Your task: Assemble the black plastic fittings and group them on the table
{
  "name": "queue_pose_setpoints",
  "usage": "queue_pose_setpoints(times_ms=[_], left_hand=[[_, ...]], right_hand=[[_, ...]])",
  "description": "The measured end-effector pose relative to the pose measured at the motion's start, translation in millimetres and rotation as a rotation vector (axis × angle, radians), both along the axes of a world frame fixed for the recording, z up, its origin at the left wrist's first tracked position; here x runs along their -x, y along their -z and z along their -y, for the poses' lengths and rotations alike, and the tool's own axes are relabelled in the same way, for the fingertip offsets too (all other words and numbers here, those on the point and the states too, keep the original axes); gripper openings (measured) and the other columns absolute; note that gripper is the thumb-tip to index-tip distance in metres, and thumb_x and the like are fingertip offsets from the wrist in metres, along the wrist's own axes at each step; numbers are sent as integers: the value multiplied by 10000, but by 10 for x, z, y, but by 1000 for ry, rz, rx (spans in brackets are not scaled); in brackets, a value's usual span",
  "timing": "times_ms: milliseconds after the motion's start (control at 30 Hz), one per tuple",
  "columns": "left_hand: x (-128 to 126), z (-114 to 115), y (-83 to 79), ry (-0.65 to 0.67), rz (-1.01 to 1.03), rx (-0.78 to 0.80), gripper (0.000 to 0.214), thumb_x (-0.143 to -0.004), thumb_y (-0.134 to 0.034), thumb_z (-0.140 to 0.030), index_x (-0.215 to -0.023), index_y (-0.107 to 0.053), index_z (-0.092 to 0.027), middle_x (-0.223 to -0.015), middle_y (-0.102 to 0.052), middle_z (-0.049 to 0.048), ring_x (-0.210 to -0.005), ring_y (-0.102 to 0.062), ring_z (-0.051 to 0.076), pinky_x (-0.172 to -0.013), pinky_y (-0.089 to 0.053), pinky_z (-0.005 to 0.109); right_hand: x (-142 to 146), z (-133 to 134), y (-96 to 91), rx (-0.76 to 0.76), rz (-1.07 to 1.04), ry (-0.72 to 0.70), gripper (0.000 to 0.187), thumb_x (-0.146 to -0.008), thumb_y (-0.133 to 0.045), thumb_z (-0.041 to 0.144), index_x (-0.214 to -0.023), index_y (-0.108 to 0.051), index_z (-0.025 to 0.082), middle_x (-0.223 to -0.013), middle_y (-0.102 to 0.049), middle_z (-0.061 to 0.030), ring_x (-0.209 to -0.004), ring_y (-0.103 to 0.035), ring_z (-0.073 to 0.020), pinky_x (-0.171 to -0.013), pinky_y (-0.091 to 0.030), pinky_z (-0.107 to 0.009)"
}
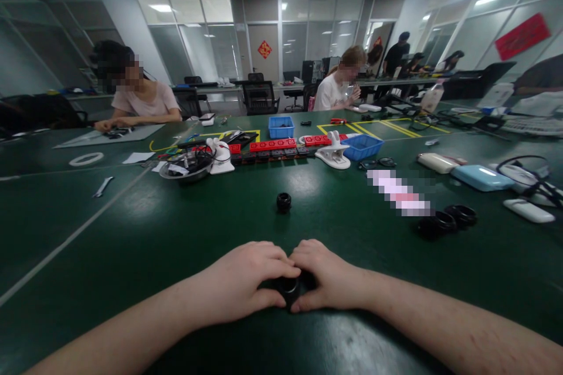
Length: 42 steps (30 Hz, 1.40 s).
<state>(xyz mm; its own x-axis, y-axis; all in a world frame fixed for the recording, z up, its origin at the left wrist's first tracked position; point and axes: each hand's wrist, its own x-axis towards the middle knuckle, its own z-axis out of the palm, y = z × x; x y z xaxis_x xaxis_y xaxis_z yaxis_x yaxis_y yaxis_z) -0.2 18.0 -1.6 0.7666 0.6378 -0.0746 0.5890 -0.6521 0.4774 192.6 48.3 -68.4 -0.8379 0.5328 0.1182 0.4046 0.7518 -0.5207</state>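
The green worktop (132, 228) is filling most of the view, w/ white and yellow lines running across it. A person in a pink top (141, 99) is sitting at the far L side, hands on a grey mat. A second person in a white top (336, 88) is sitting at the far edge, R of ctr.

Mid-worktop items, L to R:
- metal bowl (187, 169) holding cables;
- row of red blocks (272, 145);
- blue bin (363, 146), w/ a white holder (334, 155) just beside it;
- light-blue case (481, 177), further R.

The left hand (246, 284) and right hand (328, 278) are lying on the worktop at the near edge, knuckles up, fingertips meeting. Both sets of fingers (277, 266) are clamping on a black round part (288, 287), which is sitting between the two hands, on or just above the worktop, mostly covered.

A pair of black rings (446, 222) is lying well apart to the R. A second small black part (284, 202) is standing alone, straight beyond the hands.
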Motion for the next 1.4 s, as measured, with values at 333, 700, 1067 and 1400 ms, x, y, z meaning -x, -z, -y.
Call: queue_pose_setpoints(times_ms=[333,700,1067,1400], left_hand=[[-191,174,266,-321,-175,-297,332,-672,-706,-422,-805,-605,-135,-777,-588,51,-738,-544,237,-680,-440,388],[-75,108,150,-164,124,-121,498,-660,-672,-520,-997,-541,-178,-1067,-539,76,-980,-493,255,-852,-407,398],[49,-6,-28,25,41,103,359,-809,-565,-105,-1124,-561,-278,-1104,-579,-7,-1019,-511,150,-892,-387,273],[-132,140,44,-192,-141,-65,239,-764,-632,-216,-1000,-596,-219,-907,-558,17,-856,-520,201,-754,-418,331]], right_hand=[[13,-9,4,-63,34,1,355,-635,-686,459,-764,-551,158,-717,-542,1,-694,-480,-140,-664,-341,-264],[-5,-12,-23,-22,-2,-23,394,-631,-707,427,-890,-558,170,-778,-575,4,-723,-500,-147,-714,-343,-285],[-2,-15,0,-8,-3,0,377,-607,-724,430,-844,-591,168,-755,-581,-1,-725,-502,-155,-700,-345,-286],[10,-4,-7,-31,5,6,361,-611,-722,415,-830,-584,163,-746,-570,4,-718,-494,-146,-697,-346,-278]])
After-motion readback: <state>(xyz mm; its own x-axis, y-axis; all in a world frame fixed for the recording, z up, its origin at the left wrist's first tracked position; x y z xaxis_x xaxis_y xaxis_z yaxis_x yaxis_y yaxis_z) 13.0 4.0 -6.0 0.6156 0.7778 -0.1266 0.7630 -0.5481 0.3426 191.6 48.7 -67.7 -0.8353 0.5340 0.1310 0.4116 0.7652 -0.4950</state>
